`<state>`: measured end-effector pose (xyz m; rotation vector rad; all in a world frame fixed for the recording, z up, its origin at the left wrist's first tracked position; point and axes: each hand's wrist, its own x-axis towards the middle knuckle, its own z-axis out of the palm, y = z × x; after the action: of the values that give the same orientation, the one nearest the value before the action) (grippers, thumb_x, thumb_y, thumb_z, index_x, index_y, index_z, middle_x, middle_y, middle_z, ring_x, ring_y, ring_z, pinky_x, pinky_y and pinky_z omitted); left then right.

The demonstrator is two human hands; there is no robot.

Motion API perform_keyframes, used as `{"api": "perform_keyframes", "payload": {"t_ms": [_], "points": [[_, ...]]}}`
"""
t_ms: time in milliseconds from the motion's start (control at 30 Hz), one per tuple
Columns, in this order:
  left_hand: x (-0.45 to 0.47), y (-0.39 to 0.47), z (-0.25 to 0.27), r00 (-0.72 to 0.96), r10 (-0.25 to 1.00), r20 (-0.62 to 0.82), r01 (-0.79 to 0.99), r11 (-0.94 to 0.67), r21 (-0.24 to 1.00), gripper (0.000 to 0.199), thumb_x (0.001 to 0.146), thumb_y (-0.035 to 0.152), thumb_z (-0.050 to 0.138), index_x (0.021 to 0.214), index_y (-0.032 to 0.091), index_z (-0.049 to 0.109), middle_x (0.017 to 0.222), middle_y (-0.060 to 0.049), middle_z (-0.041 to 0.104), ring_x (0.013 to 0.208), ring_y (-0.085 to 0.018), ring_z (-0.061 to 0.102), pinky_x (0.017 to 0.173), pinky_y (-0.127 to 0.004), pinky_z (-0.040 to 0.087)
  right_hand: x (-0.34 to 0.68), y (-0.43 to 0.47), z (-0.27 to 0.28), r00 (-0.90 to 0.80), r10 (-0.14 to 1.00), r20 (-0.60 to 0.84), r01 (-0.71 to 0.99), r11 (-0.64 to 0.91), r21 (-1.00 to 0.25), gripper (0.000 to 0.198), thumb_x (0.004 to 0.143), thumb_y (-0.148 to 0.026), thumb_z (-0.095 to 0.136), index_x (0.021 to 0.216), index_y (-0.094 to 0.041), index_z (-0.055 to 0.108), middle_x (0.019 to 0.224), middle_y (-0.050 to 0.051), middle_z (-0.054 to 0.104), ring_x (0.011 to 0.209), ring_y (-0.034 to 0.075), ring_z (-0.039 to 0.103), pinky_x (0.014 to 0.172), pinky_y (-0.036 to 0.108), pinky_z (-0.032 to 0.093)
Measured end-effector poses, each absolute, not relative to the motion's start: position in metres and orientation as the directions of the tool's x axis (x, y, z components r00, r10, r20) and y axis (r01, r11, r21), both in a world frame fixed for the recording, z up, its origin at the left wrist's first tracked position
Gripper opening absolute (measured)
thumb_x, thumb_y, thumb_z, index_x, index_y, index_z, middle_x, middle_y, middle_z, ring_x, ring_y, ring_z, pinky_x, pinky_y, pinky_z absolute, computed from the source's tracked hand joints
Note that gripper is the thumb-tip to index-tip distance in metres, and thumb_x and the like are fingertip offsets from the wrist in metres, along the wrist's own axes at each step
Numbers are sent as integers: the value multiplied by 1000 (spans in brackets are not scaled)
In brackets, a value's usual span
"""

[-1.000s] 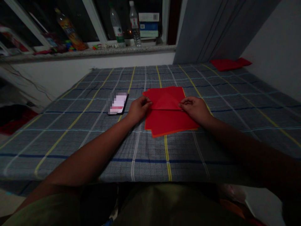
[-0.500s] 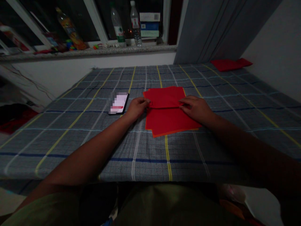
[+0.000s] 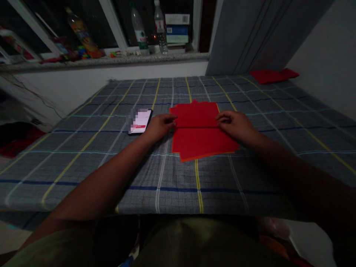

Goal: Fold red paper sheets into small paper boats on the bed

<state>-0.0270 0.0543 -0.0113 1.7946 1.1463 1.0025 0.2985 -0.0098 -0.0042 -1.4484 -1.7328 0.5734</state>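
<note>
A stack of red sheets with orange edges (image 3: 204, 142) lies on the checked cloth. Across its middle runs a straight dark line, the lower edge of an upper red sheet (image 3: 196, 116). My left hand (image 3: 161, 125) is at the left end of that edge, thumb and fingers closed on the sheet's side. At the right end, my right hand (image 3: 235, 124) has curled fingers and thumb at the sheet's border; its grip looks light. Whether the sheets are paper or cloth I cannot tell. A phone (image 3: 140, 121) with a lit screen lies left of my left hand.
The checked cloth (image 3: 83, 167) covers the whole surface. Folded red material (image 3: 274, 76) lies at the back right. On the window sill (image 3: 111, 62) stand an orange drink bottle (image 3: 83, 33), two clear bottles (image 3: 140, 35) and stacked boxes (image 3: 177, 29). A grey curtain (image 3: 239, 37) hangs behind.
The puckered fold between my hands has become a straight, flat edge. My right hand has shifted slightly right and loosened its pinch. A small red point now shows at the stack's far edge.
</note>
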Motion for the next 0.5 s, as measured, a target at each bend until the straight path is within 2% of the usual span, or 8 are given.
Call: {"api": "perform_keyframes", "payload": {"t_ms": [100, 167, 300, 500], "points": [[-28, 55, -11, 370, 880, 297, 434, -446, 783, 16, 74, 17, 79, 89, 23, 83, 96, -8, 79, 96, -27, 70, 99, -44, 52, 301, -8, -4, -54, 966, 254, 600, 234, -765, 30, 79, -14, 71, 105, -26, 77, 88, 3, 79, 84, 24, 75, 81, 39, 59], [-29, 56, -11, 414, 855, 314, 470, -496, 730, 13, 74, 20, 79, 85, 24, 82, 93, -7, 78, 97, -28, 70, 101, -43, 52, 302, -7, -2, -76, 968, 241, 644, 232, -729, 24, 79, -15, 73, 99, -26, 79, 86, 3, 80, 82, 24, 75, 80, 39, 59], [-29, 58, -13, 426, 855, 295, 451, -483, 750, 12, 71, 23, 83, 83, 26, 82, 90, -7, 77, 93, -26, 70, 98, -41, 53, 306, -5, 0, -147, 960, 237, 716, 268, -645, 12, 79, -19, 78, 81, -30, 79, 83, 2, 79, 81, 25, 74, 78, 40, 58], [-30, 63, -17, 447, 849, 283, 403, -473, 784, 12, 71, 24, 84, 82, 27, 82, 89, -6, 77, 89, -25, 68, 94, -40, 52, 306, -2, -6, -187, 948, 259, 769, 305, -562, 8, 80, -28, 82, 76, -30, 76, 76, 2, 77, 73, 24, 71, 70, 38, 53]]}}
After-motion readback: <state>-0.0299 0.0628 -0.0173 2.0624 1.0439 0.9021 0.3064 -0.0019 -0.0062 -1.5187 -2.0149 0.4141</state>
